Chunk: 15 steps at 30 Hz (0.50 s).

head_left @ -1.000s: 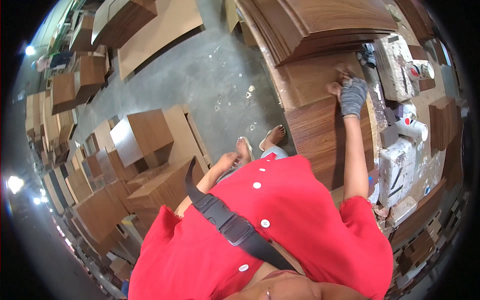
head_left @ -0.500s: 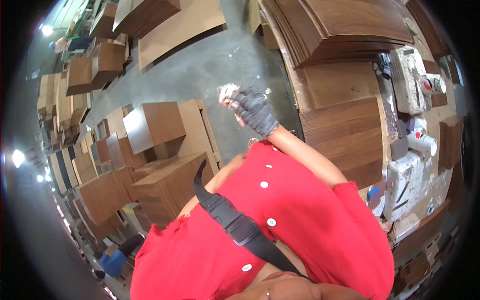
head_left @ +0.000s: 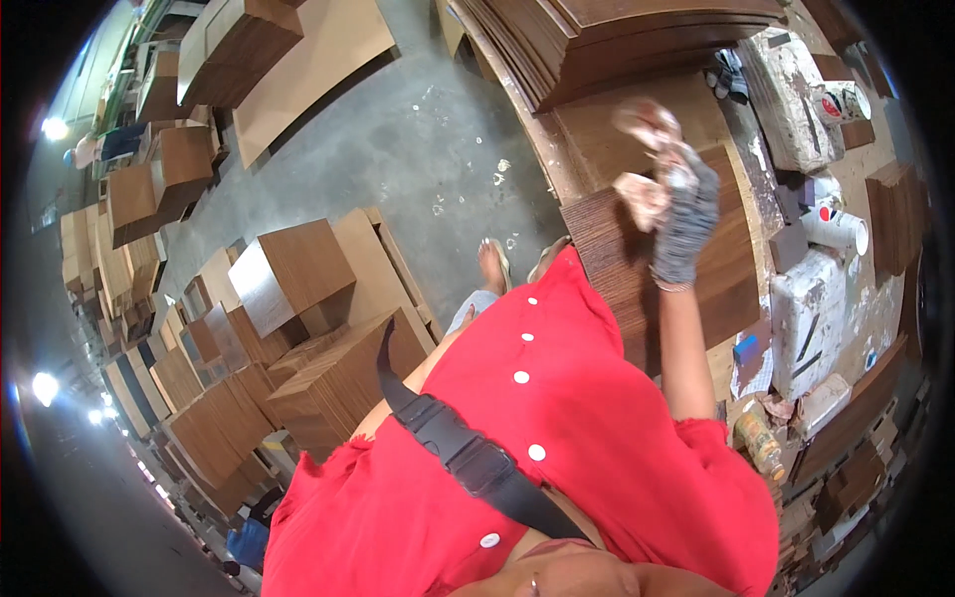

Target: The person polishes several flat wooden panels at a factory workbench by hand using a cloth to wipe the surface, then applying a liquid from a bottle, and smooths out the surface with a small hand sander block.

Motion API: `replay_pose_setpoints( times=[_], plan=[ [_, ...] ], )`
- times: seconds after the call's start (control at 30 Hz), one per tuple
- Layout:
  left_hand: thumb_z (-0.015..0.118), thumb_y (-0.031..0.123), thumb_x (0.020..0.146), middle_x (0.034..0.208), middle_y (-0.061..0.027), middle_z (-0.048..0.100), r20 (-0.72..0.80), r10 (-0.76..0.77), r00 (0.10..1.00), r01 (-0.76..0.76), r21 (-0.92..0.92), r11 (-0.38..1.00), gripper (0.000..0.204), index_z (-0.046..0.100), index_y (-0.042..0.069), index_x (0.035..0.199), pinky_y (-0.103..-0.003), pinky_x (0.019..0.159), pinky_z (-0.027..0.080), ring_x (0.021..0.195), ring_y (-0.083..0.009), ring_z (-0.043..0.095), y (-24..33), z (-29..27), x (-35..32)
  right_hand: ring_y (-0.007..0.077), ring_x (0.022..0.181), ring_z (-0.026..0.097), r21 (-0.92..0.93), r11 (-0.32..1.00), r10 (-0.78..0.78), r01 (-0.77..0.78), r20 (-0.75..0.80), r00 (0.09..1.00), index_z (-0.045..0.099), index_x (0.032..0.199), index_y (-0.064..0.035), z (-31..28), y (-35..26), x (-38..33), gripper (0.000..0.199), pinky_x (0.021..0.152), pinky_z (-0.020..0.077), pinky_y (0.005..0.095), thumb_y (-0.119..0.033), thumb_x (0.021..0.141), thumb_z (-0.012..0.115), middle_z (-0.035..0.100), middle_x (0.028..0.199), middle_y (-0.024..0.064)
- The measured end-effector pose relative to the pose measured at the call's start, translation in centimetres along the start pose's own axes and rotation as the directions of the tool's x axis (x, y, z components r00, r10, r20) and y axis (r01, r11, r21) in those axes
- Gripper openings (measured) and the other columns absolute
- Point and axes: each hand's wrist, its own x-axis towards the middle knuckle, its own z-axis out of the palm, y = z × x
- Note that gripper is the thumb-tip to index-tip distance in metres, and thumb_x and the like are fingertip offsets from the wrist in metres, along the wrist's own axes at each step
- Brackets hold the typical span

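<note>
My right hand (head_left: pixel 688 224), in a grey knitted glove, is closed round a crumpled, stained whitish-pink rag (head_left: pixel 645 202). Motion blurs the rag's loose end. Below them lies a dark brown wood-grain panel (head_left: pixel 731 284) on the workbench; whether the rag touches its surface I cannot tell. Part of my left forearm (head_left: pixel 430 366) shows beside the red shirt, but the shirt hides the left hand.
A stack of brown panels (head_left: pixel 637 45) sits at the bench's far end. Along its right side are white paint-spattered blocks (head_left: pixel 808 323), a white can (head_left: pixel 839 229) and a yellowish bottle (head_left: pixel 758 445). Wooden boxes (head_left: pixel 298 264) crowd the left. Another person (head_left: pixel 88 151) is far left.
My right hand has swung right with the rag, from above the floor to over the brown panel. My feet now show beyond the shirt's hem.
</note>
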Motion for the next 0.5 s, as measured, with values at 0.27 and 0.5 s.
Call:
replay_pose_setpoints(
  times=[0.27, 0.5],
  plan=[
    [0.051, 0.033, 0.100, 0.110, -0.0141, 0.071, 0.114, 0.006, 0.993, -0.023, 0.141, 0.990, 0.043, 0.065, -0.002, 0.122, -0.036, 0.091, 0.050, 0.100, -0.0241, 0.066, 2.9, -0.6, 3.1, 0.0244, 0.104, 0.066, 0.706, 0.597, 0.668, -0.380, -0.177, 0.723, 0.058, 0.124, 0.0035, -16.3, 13.1, -5.7, 0.030, 0.092, 0.0563, 0.0361, -0.013, 0.101, 0.046, 0.064, 0.117, 0.0132],
    [0.052, 0.032, 0.101, 0.110, -0.0134, 0.071, 0.216, 0.011, 0.976, -0.086, 0.343, 0.935, 0.043, 0.065, -0.003, 0.121, -0.035, 0.092, 0.049, 0.100, -0.0232, 0.066, 7.3, -4.1, 5.6, 0.0282, 0.112, 0.064, 0.594, 0.690, 0.545, -0.413, -0.052, 0.837, 0.049, 0.137, 0.0033, -19.1, 8.5, -9.1, 0.040, 0.098, 0.0538, 0.0385, -0.012, 0.101, 0.047, 0.061, 0.129, 0.0180]
  ],
)
